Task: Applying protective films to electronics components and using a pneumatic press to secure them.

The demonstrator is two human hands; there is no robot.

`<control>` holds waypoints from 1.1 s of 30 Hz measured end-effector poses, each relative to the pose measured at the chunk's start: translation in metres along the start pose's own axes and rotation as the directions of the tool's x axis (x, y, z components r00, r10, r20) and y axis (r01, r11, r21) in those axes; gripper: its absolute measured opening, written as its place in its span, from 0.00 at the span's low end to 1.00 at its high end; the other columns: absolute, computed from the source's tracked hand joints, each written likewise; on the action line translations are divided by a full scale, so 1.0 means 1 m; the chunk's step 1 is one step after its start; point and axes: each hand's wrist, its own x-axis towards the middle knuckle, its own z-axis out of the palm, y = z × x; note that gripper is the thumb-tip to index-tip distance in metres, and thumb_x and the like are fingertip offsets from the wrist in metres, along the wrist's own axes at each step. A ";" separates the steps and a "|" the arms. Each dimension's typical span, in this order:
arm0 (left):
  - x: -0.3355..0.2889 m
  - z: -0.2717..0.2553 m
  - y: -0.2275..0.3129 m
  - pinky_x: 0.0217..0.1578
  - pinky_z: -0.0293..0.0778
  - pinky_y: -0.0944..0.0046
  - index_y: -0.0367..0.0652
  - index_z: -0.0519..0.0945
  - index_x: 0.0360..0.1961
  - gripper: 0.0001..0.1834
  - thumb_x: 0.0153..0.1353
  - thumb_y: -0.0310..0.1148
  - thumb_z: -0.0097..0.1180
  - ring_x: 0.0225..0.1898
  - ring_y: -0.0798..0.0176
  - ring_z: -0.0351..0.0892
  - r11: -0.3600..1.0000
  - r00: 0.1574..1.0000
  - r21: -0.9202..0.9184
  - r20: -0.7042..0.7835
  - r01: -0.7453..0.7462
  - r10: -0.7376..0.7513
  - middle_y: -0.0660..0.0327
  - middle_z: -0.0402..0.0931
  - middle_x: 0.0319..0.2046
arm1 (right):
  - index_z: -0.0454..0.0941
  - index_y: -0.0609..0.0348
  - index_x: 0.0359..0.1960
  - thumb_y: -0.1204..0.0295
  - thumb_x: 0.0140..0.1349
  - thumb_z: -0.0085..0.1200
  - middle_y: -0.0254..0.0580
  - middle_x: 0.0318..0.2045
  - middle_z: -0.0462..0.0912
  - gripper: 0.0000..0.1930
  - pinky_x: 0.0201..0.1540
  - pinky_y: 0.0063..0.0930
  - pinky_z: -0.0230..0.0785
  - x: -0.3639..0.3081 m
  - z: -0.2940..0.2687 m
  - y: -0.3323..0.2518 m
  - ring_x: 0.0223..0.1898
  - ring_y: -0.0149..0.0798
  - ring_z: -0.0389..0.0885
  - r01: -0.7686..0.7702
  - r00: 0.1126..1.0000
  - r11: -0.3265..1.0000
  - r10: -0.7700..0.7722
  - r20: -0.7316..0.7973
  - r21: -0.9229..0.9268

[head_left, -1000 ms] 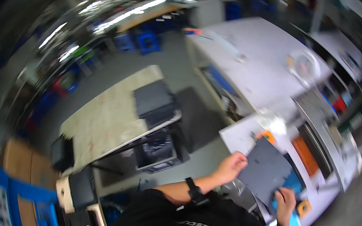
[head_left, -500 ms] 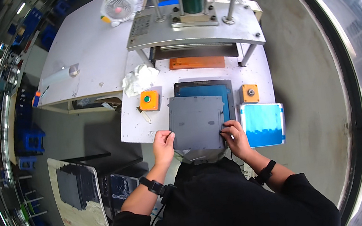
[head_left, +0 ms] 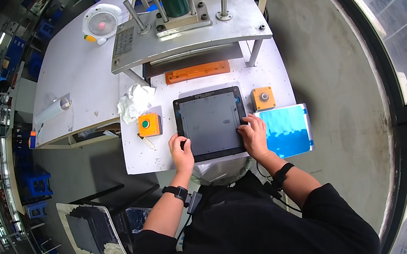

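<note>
A flat grey rectangular panel (head_left: 211, 126) lies over a black-framed fixture plate (head_left: 180, 125) near the table's front edge. The dark frame shows around the panel, with small bits of blue at its upper corners. At the panel's lower left edge, my left hand (head_left: 181, 153) is closed, thumb and fingers on the rim. My right hand (head_left: 254, 134) pinches the opposite edge, a little higher up. Both fingertips are partly hidden against the dark frame.
Behind the fixture stands a metal press (head_left: 191, 38), with an orange block (head_left: 197, 71) beneath it. Button boxes, one green-buttoned (head_left: 149, 124) and one dark-buttoned (head_left: 263, 98), flank the fixture. Nearby are a blue-covered panel (head_left: 285, 131), crumpled white cloth (head_left: 136, 102) and small fan (head_left: 101, 24).
Both hands have brought the grey panel down onto the fixture, squared within its dark frame; earlier it was offset toward me, leaving the blue surface showing. The whole view has shifted.
</note>
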 end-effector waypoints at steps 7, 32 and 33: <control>-0.005 -0.002 0.001 0.56 0.62 0.59 0.40 0.72 0.33 0.06 0.56 0.26 0.56 0.54 0.48 0.67 0.999 0.999 0.008 0.035 0.036 -0.036 0.49 0.70 0.46 | 0.77 0.55 0.33 0.76 0.50 0.59 0.44 0.45 0.74 0.08 0.56 0.46 0.57 -0.007 0.002 0.000 0.54 0.51 0.69 -0.023 1.000 1.000 0.022 0.018 0.019; -0.004 0.012 -0.003 0.44 0.68 0.53 0.48 0.71 0.33 0.09 0.53 0.33 0.58 0.45 0.51 0.72 0.994 0.986 0.044 0.134 0.097 -0.102 0.59 0.70 0.39 | 0.58 0.56 0.66 0.49 0.63 0.41 0.48 0.67 0.55 0.33 0.67 0.59 0.34 0.062 0.062 -0.051 0.69 0.58 0.47 0.452 0.772 0.869 -0.268 0.576 -0.203; -0.005 0.008 0.001 0.45 0.68 0.52 0.49 0.70 0.34 0.10 0.54 0.34 0.58 0.47 0.51 0.71 0.992 0.985 0.064 0.126 0.110 -0.118 0.60 0.69 0.40 | 0.57 0.55 0.66 0.47 0.64 0.38 0.48 0.67 0.55 0.34 0.66 0.61 0.34 0.063 0.063 -0.051 0.69 0.58 0.46 0.475 0.760 0.856 -0.283 0.585 -0.203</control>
